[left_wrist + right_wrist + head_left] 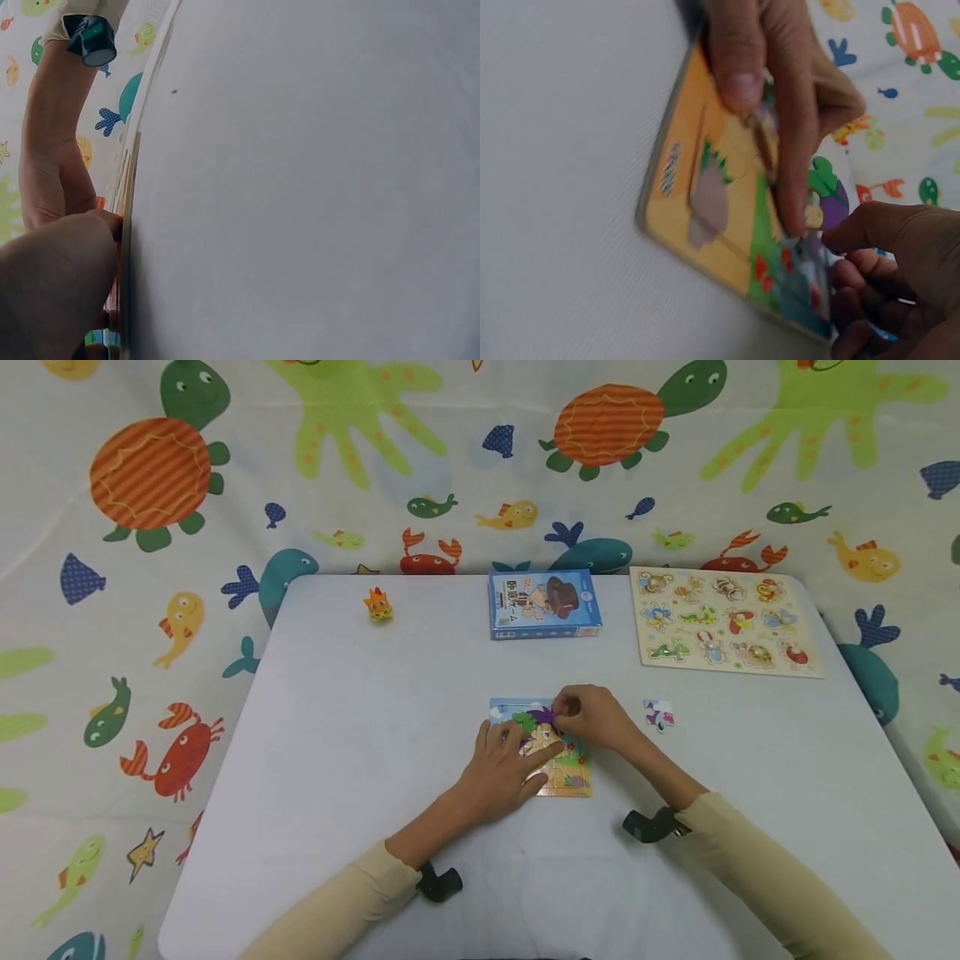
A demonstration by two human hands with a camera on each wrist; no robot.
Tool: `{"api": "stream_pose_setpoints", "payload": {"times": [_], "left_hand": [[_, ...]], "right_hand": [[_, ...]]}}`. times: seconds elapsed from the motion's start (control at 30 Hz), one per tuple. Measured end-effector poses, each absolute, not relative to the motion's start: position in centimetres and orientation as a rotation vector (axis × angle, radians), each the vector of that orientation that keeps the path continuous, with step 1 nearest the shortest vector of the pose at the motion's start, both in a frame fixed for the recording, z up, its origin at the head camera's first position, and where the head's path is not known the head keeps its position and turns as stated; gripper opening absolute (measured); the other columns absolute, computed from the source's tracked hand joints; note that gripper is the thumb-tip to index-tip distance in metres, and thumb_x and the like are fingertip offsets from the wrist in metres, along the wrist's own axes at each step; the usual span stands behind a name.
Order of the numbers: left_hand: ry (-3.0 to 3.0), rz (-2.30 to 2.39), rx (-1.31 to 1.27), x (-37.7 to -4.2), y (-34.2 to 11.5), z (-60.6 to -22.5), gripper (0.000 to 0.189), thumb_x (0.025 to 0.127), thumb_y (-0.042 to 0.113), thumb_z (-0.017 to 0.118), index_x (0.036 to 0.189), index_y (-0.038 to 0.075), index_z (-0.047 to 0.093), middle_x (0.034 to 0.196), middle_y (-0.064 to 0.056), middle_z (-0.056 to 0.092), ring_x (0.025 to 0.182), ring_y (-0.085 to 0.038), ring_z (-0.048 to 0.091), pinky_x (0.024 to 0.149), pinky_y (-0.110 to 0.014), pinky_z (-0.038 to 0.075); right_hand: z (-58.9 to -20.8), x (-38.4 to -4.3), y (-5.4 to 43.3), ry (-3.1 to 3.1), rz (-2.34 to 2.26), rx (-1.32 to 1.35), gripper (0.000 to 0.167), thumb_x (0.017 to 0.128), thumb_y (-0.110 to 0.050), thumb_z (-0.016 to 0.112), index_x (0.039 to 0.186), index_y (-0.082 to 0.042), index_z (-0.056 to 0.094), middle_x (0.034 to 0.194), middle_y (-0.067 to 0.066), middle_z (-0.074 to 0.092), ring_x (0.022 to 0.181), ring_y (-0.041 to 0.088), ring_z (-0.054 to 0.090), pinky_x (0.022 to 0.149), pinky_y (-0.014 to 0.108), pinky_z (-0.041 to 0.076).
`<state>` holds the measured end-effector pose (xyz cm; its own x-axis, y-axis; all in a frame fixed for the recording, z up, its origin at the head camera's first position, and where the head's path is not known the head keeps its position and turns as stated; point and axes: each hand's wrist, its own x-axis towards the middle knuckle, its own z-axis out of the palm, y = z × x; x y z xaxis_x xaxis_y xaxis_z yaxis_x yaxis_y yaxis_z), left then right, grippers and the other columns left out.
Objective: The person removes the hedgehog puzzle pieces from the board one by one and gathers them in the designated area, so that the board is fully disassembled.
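Note:
A small jigsaw puzzle board (576, 782) with a cartoon picture lies on the white table. My left hand (491, 777) rests on it with fingers spread; in the right wrist view, its index finger (791, 165) and thumb touch the surface. At the board's upper right, my right hand (592, 717) pinches a purple and green puzzle piece (831, 196), which stands tilted up from the board. Its lower edge is hidden by fingers. A loose puzzle piece (659, 716) lies to the right of my right hand. In the left wrist view, the board's edge (127, 195) shows beside the hands.
Behind the board is a blue box (545, 604). A wooden insect puzzle (731, 622) lies at the back right, and a small orange and yellow toy (378, 604) stands at the back left. A sea-animal patterned cloth (450, 460) hangs behind the table (360, 735).

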<state>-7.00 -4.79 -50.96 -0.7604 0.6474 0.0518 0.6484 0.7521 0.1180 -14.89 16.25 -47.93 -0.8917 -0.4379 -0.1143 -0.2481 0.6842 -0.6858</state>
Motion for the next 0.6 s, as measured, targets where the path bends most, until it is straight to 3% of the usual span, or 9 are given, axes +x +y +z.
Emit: {"api": "stream_pose_setpoints", "payload": {"times": [0.3, 0.6], "left_hand": [[-2.903, -0.218, -1.076, -6.9, -4.7, -50.6, 0.049, 0.104, 0.046, 0.041, 0.152, 0.039, 0.038, 0.117, -0.007, 0.043, 0.126, -0.036, 0.034, 0.103, -0.066, 0.023], [-2.908, -0.187, -1.087, -6.7, -4.7, -50.5, 0.049, 0.104, 0.047, 0.040, 0.152, 0.039, 0.037, 0.122, -0.008, 0.044, 0.124, -0.034, 0.035, 0.103, -0.064, 0.023]], "right_hand": [[-47.8, -14.6, 16.8, 2.591, -1.091, -0.489, 0.007, 0.089, -0.012, 0.072, 0.095, -0.009, 0.069, 0.083, 0.000, 0.065, 0.077, 0.018, 0.059, 0.074, 0.036, 0.049], [-47.9, -14.5, 18.4, 2.569, -1.289, -0.432, 0.013, 0.092, -0.019, 0.071, 0.102, -0.013, 0.075, 0.085, -0.002, 0.070, 0.076, 0.019, 0.062, 0.069, 0.034, 0.049]]}}
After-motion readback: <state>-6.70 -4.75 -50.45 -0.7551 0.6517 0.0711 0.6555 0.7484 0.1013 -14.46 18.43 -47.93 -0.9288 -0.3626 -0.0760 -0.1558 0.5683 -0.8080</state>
